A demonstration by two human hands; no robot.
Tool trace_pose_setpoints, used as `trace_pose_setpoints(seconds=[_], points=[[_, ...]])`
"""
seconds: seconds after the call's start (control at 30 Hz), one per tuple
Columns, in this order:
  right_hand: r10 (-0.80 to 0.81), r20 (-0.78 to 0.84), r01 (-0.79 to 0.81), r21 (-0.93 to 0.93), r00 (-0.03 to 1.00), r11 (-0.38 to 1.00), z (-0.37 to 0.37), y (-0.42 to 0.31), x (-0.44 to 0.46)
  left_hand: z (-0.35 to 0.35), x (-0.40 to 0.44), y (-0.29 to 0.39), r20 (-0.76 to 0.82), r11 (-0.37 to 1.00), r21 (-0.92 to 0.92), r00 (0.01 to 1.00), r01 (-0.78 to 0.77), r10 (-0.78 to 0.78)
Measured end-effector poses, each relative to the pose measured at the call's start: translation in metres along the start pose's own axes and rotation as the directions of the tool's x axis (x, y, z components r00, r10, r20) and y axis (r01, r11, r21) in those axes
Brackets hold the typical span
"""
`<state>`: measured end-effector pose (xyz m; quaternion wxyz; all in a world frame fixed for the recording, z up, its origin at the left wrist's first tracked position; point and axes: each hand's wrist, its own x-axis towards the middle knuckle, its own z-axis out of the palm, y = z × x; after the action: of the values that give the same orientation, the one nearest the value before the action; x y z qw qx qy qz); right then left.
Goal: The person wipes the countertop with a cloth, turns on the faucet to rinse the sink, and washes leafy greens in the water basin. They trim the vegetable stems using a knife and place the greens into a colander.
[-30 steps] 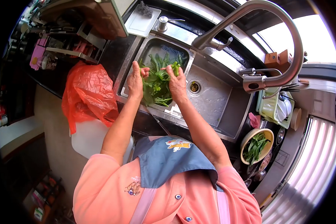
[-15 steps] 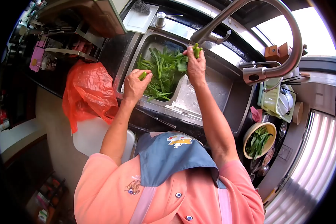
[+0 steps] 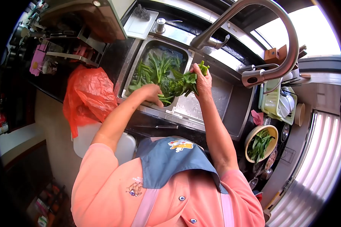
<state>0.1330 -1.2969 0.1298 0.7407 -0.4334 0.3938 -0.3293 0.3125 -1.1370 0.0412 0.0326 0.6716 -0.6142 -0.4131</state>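
Note:
My right hand (image 3: 203,81) is closed around a bunch of leafy greens (image 3: 186,82). Pale cut stem ends stick out above the fist, and the leaves hang toward the left over the divider between the basins. Over the near edge of the left sink basin (image 3: 138,56), my left hand (image 3: 150,93) reaches down with curved fingers and thumb apart. Its fingertips are beside the stems of loose greens (image 3: 160,68) lying in that basin, partly in water. Whether the fingertips touch those stems is hard to make out.
A steel faucet (image 3: 291,41) arches over the right basin (image 3: 219,102). At the right stand a bowl of greens (image 3: 273,132) and a green dish rack (image 3: 269,102). A red plastic bag (image 3: 89,98) hangs at the left, by a white bin (image 3: 127,145). Behind the sink is a soap dispenser (image 3: 160,25).
My left hand has moved right and down to the stems in the basin; the short green piece it held is no longer visible. My right hand has lowered slightly with its bunch.

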Motion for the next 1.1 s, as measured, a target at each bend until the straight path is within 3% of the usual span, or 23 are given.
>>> trace_pose_setpoints(seconds=[0.03, 0.13, 0.27, 0.4, 0.53, 0.6, 0.67, 0.73, 0.8, 0.87, 0.97, 1.03, 1.1], points=[[-0.002, -0.016, 0.002, 0.009, 1.0, 1.0, -0.002, 0.0, -0.001, -0.008, 0.001, -0.004, 0.149, 0.976, -0.203, 0.987, 0.082, -0.052], [0.025, -0.019, -0.024, 0.037, 0.999, 0.999, -0.014, 0.004, -0.002, -0.015, -0.009, -0.008, 0.123, 0.977, -0.209, 0.992, 0.033, -0.007], [0.061, 0.001, -0.061, 0.071, 0.998, 0.996, -0.011, 0.013, -0.005, -0.002, 0.009, -0.002, 0.058, 0.973, 0.216, 0.994, 0.083, -0.097], [0.053, -0.033, -0.052, 0.019, 0.998, 0.998, -0.005, 0.014, -0.006, 0.029, 0.029, -0.018, -0.05, 0.951, 0.287, 0.993, 0.113, -0.102], [0.065, -0.035, -0.07, -0.157, 0.997, 0.985, -0.016, 0.005, -0.008, -0.02, -0.01, -0.005, -0.242, 0.975, -0.211, 0.963, 0.069, -0.12], [0.082, -0.02, -0.085, -0.285, 0.996, 0.955, -0.021, 0.01, -0.005, -0.03, -0.022, -0.017, -0.292, 0.785, -0.616, 0.943, -0.056, -0.162], [0.106, 0.063, -0.082, -0.301, 0.992, 0.95, -0.014, 0.017, -0.007, -0.058, -0.046, 0.009, -0.323, 0.611, -0.786, 0.904, -0.091, -0.28], [0.119, 0.151, -0.051, -0.391, 0.981, 0.919, 0.0, 0.021, -0.014, -0.059, -0.045, 0.001, -0.33, 0.553, -0.818, 0.917, -0.16, -0.223], [0.158, 0.26, -0.058, -0.355, 0.952, 0.933, 0.02, 0.019, -0.018, -0.062, -0.047, 0.01, -0.314, 0.473, -0.861, 0.928, -0.19, -0.199], [0.164, 0.237, -0.093, -0.286, 0.958, 0.954, 0.038, 0.016, -0.023, -0.062, -0.047, 0.016, -0.304, 0.409, -0.887, 0.937, -0.214, -0.171], [0.238, 0.237, -0.124, -0.414, 0.942, 0.902, 0.039, 0.014, -0.017, -0.055, -0.044, 0.017, -0.301, 0.361, -0.903, 0.942, -0.233, -0.146], [0.177, 0.146, -0.114, -0.36, 0.973, 0.926, 0.033, 0.026, -0.012, -0.052, -0.044, 0.017, -0.3, 0.355, -0.907, 0.94, -0.228, -0.164], [0.161, 0.058, -0.142, -0.25, 0.985, 0.958, 0.025, 0.035, -0.005, -0.041, -0.041, 0.009, -0.302, 0.166, -0.948, 0.931, -0.271, -0.205]])
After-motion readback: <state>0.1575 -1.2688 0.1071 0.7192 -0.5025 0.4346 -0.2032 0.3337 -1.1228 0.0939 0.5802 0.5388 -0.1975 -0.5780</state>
